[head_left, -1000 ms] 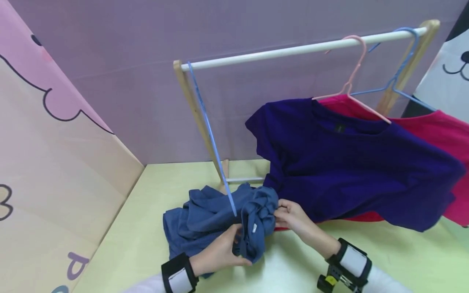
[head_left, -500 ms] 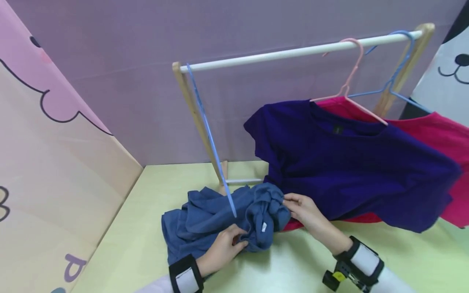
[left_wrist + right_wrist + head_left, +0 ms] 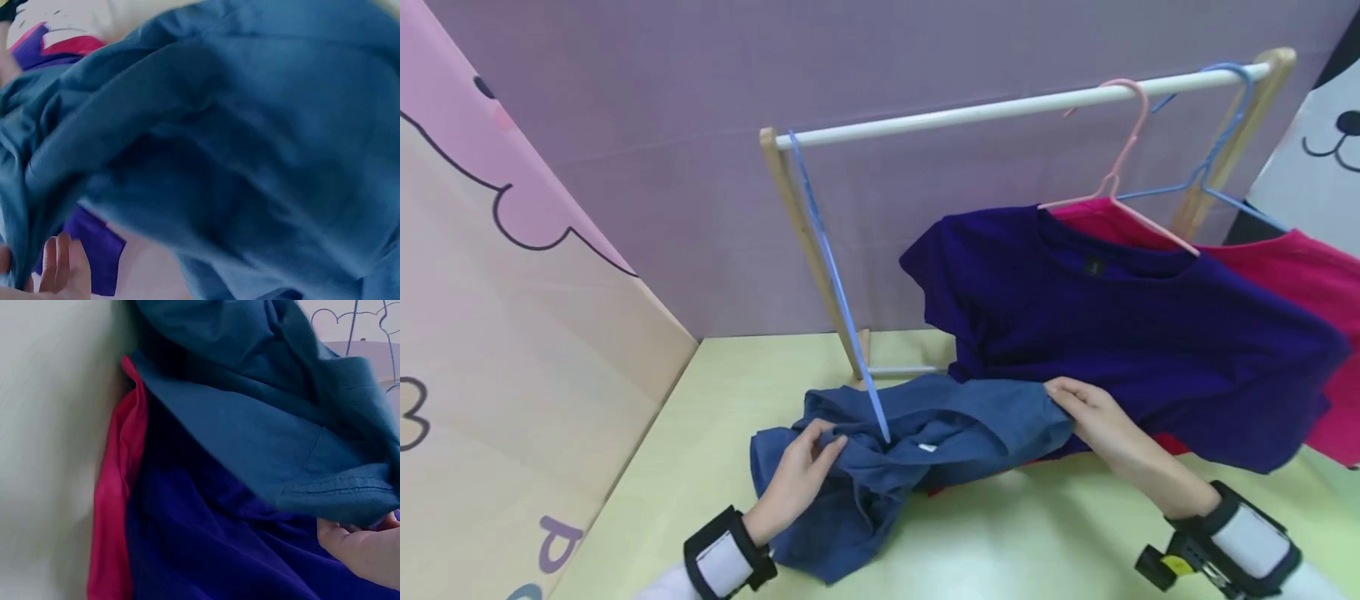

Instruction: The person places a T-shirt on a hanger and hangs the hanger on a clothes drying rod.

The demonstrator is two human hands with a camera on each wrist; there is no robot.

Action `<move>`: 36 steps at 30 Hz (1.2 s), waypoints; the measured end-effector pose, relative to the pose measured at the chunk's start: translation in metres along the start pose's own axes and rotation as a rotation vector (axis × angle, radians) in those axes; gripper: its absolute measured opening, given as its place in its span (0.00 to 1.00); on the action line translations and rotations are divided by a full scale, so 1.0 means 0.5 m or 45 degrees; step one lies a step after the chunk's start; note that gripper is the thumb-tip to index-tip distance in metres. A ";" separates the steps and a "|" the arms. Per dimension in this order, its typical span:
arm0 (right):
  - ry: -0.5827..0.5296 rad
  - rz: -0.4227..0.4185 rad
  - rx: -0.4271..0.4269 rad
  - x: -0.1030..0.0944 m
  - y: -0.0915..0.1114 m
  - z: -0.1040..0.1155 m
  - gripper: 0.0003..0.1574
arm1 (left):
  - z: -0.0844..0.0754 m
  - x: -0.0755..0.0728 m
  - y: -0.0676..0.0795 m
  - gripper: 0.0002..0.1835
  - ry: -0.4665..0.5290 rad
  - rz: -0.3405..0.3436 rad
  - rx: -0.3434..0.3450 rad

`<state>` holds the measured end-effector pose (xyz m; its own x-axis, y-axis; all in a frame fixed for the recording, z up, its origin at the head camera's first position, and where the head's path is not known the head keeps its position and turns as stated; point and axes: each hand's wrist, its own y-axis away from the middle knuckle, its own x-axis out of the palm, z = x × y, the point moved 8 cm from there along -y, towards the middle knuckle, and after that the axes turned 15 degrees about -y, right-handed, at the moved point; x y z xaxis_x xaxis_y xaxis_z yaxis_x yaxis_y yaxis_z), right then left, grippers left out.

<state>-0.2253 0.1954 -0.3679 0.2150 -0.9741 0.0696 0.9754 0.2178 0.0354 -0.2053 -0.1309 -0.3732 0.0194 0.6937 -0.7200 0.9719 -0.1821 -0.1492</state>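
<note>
A slate-blue shirt is spread between my two hands over the table, its small white label showing in the middle. My right hand pinches a hemmed edge, likely a sleeve, at the far right; the right wrist view shows the stitched hem right at the fingers. On the other side my left hand pinches the bunched cloth between thumb and fingers. An unloaded blue hanger hangs edge-on from the rack's left end, its lower tip overlapping the shirt in the head view.
A clothes rack with a white bar and wooden posts stands behind. On it hang a dark purple T-shirt on a pink hanger and a red-pink shirt on another blue hanger. A printed panel borders the left.
My right hand has moved right, drawing one part of the blue shirt out from a bunch. My left hand has shifted left and up, and the shirt is now stretched wider.
</note>
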 end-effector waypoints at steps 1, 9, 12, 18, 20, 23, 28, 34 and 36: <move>0.004 0.001 -0.011 -0.002 0.003 0.006 0.18 | -0.001 -0.009 -0.002 0.06 0.041 -0.024 -0.030; 0.334 -0.070 -0.155 0.002 0.034 0.065 0.20 | -0.017 -0.038 -0.021 0.06 0.371 -0.089 -0.199; 0.450 -0.039 -0.245 0.016 0.045 0.088 0.18 | -0.021 -0.042 -0.032 0.07 0.538 -0.102 -0.246; 0.535 0.166 -0.394 0.032 0.063 0.121 0.05 | -0.029 -0.064 -0.058 0.08 0.455 -0.135 -0.243; 0.526 0.301 -0.421 0.037 0.071 0.125 0.07 | -0.034 -0.069 -0.066 0.08 0.372 -0.117 -0.212; 0.522 0.480 -0.421 0.042 0.083 0.123 0.15 | -0.045 -0.073 -0.076 0.08 0.247 -0.072 -0.129; 0.554 0.504 -0.446 0.027 0.088 0.125 0.13 | -0.060 -0.069 -0.078 0.11 0.140 0.064 0.001; 0.724 0.243 -0.511 -0.013 0.085 0.129 0.13 | -0.063 -0.045 -0.060 0.24 0.003 0.316 0.100; 0.758 0.193 -0.514 -0.022 0.083 0.127 0.12 | -0.064 -0.035 -0.054 0.25 0.003 0.390 0.142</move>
<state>-0.1901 0.2188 -0.3040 0.2273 -0.8281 -0.5125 0.8506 0.4251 -0.3096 -0.2244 -0.1156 -0.3347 0.3073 0.5964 -0.7416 0.8892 -0.4575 0.0005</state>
